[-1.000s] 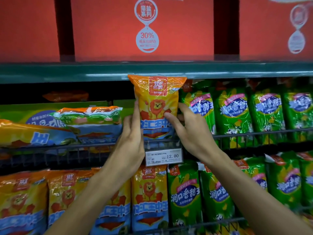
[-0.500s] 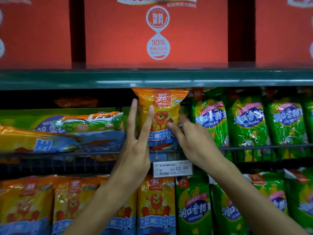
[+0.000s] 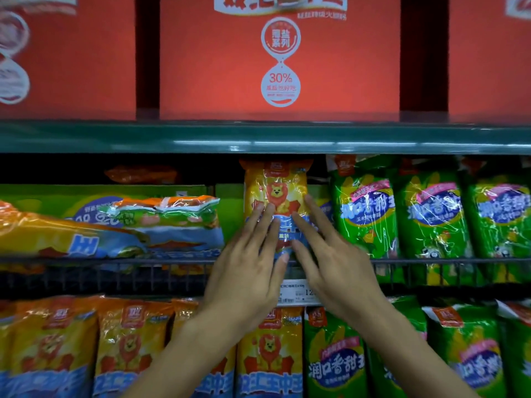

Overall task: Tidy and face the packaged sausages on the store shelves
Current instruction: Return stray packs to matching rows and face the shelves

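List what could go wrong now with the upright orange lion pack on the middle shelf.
1. Only straight fingers press the orange lion pack; nothing grips it, so it may tip forward over the wire rail.
2. No pack stands at its left, only flat-lying packs, so it may lean that way.

Store shelves stocked with sausage packs

The green top shelf [image 3: 258, 137] at 12 o'clock carries red cartons [image 3: 278, 61] side by side. On the wire middle shelf [image 3: 115, 262], one orange pack [image 3: 275, 191] stands upright at the centre; at 9 o'clock orange-and-blue packs [image 3: 86, 234] lie flat in a loose pile, and at 3 o'clock green packs [image 3: 431, 216] stand in a row. On the bottom shelf, orange packs [image 3: 57, 346] stand from 8 to 6 o'clock, and green ones [image 3: 474, 354] toward 4 o'clock. A price tag [image 3: 298, 293] hangs on the middle rail.
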A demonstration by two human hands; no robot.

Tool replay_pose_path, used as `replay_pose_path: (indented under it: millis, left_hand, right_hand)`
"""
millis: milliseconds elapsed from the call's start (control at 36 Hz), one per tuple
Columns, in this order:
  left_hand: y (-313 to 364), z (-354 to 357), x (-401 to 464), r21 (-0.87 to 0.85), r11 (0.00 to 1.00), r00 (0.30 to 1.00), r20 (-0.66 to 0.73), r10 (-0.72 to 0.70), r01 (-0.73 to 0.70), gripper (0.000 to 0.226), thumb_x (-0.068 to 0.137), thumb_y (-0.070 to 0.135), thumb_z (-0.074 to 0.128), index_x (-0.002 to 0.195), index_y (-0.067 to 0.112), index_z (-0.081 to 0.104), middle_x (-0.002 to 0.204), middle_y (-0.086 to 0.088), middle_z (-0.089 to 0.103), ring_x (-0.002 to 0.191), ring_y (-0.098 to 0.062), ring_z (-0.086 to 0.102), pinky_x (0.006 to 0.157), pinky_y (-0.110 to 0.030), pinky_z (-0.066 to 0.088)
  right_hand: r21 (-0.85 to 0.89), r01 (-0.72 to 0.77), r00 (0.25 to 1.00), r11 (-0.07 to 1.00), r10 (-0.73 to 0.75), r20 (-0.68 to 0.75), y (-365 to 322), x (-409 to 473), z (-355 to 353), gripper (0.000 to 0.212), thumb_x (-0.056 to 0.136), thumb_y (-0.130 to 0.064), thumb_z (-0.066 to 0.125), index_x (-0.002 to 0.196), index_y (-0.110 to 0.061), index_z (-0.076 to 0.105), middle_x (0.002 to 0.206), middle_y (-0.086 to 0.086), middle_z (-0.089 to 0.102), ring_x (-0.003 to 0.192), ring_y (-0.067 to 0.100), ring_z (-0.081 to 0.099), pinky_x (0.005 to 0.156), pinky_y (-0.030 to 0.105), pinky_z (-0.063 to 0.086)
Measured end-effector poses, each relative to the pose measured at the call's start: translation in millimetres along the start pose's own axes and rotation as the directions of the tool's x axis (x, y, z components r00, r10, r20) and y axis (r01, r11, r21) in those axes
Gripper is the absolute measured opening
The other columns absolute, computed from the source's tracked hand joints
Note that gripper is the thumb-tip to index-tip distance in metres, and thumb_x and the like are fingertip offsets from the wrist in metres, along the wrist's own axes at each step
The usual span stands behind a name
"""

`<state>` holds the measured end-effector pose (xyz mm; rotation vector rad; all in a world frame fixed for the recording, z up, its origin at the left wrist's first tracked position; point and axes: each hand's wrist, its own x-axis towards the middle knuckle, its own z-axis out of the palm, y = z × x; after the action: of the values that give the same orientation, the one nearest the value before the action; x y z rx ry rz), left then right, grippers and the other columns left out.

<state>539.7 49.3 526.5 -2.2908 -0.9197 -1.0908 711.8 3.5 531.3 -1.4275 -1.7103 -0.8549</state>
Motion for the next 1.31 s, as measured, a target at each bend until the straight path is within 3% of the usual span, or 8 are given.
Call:
replay_pose_path:
  millis: [56, 222, 389, 639, 833, 1000, 1194, 1306]
  left_hand:
    - [0.4, 0.5, -2.6, 0.010, 1.000, 1.000, 0.004, -0.013, 0.012, 0.075, 0.105, 0.058, 0.000, 0.166, 0.016, 0.012, 0.174, 0.004, -0.008, 0.157, -0.007, -0.020, 0.125, -0.027, -0.004]
    - [-3.8, -2.5, -9.6, 0.004, 1.000, 0.999, 0.025, 0.025, -0.025, 0.073, 0.104, 0.062, 0.009, 0.165, 0.023, 0.013, 0.174, 0.006, -0.013, 0.157, -0.007, -0.022, 0.122, -0.030, 0.001]
    - [-22.6, -13.7, -36.4, -0.205, 0.967, 0.988, -0.064, 0.142, -0.152, 0.048, 0.110, 0.037, 0.039, 0.152, 0.018, 0.052, 0.165, 0.009, 0.035, 0.155, -0.010, 0.027, 0.122, -0.034, 0.035]
    - [-56.8, -40.4, -104.3, -0.235, 0.972, 0.945, -0.314, -0.091, 0.015, 0.038, 0.104, 0.022, 0.057, 0.141, 0.017, 0.060, 0.144, 0.005, 0.057, 0.139, -0.010, 0.051, 0.115, -0.027, 0.041]
    - [-66.5, -64.1, -110.1, -0.349, 0.908, 0.873, -0.338, -0.352, 0.232, 0.058, 0.099, 0.013, 0.065, 0.151, 0.023, 0.041, 0.140, 0.020, 0.049, 0.133, 0.011, 0.045, 0.109, -0.007, 0.035]
    - [-80.5, -63.7, -108.0, -0.491, 0.834, 0.866, -0.269, -0.421, 0.253, 0.074, 0.100, 0.027, 0.064, 0.160, 0.036, 0.022, 0.155, 0.016, 0.037, 0.138, 0.007, 0.044, 0.106, -0.003, 0.035]
    - [-115.4, -60.2, -84.9, -0.535, 0.814, 0.941, -0.094, -0.324, 0.227, 0.082, 0.103, 0.025, 0.060, 0.156, 0.046, 0.001, 0.160, 0.024, 0.027, 0.143, 0.017, 0.026, 0.110, 0.000, 0.023]
    - [-121.4, -57.3, -76.9, -0.546, 0.831, 0.965, -0.144, -0.220, 0.108, 0.077, 0.106, 0.012, 0.054, 0.153, 0.042, 0.000, 0.153, 0.032, 0.012, 0.125, 0.043, -0.003, 0.100, 0.012, 0.007]
  right_hand:
    - [-0.011, 0.021, 1.000, 1.000, -0.020, 0.021, -0.4, 1.7, -1.6, 0.062, 0.107, -0.058, 0.018, 0.160, -0.031, 0.035, 0.172, -0.014, 0.000, 0.129, 0.009, 0.060, 0.070, 0.016, 0.041]
    - [0.051, 0.067, 0.994, 0.996, -0.071, 0.081, -1.4, 2.1, -6.4, 0.062, 0.109, -0.053, 0.020, 0.162, -0.024, 0.029, 0.173, -0.012, -0.004, 0.156, 0.011, 0.020, 0.114, 0.032, 0.039]
    - [0.158, 0.041, 0.997, 0.987, -0.031, -0.068, -0.1, -10.6, -8.9, 0.045, 0.105, -0.033, 0.053, 0.144, -0.011, 0.058, 0.158, 0.002, 0.045, 0.144, 0.020, 0.044, 0.111, 0.038, 0.045]
    - [0.375, 0.123, 0.989, 0.919, -0.081, -0.125, -12.2, -23.0, -3.7, 0.053, 0.099, -0.040, 0.051, 0.146, -0.016, 0.056, 0.149, -0.005, 0.053, 0.140, 0.013, 0.047, 0.116, 0.029, 0.038]
    - [0.516, 0.124, 0.992, 0.848, -0.105, -0.066, -49.0, -17.3, -0.9, 0.058, 0.097, -0.040, 0.057, 0.152, -0.022, 0.049, 0.151, -0.009, 0.051, 0.141, 0.005, 0.046, 0.117, 0.019, 0.036]
    - [0.537, 0.050, 0.996, 0.842, -0.080, 0.032, -80.5, -3.3, 4.2, 0.069, 0.094, -0.053, 0.055, 0.157, -0.033, 0.036, 0.145, -0.021, 0.052, 0.133, -0.004, 0.049, 0.109, 0.034, 0.049]
    - [0.498, -0.085, 0.994, 0.863, 0.038, 0.103, -117.3, 26.9, 9.8, 0.057, 0.088, -0.059, 0.057, 0.132, -0.024, 0.055, 0.117, -0.015, 0.067, 0.106, 0.010, 0.066, 0.090, 0.043, 0.058]
    - [0.512, -0.112, 0.993, 0.852, 0.117, 0.022, -125.8, 30.9, 10.1, 0.051, 0.085, -0.049, 0.063, 0.122, -0.013, 0.063, 0.106, -0.009, 0.070, 0.097, 0.013, 0.070, 0.084, 0.043, 0.059]
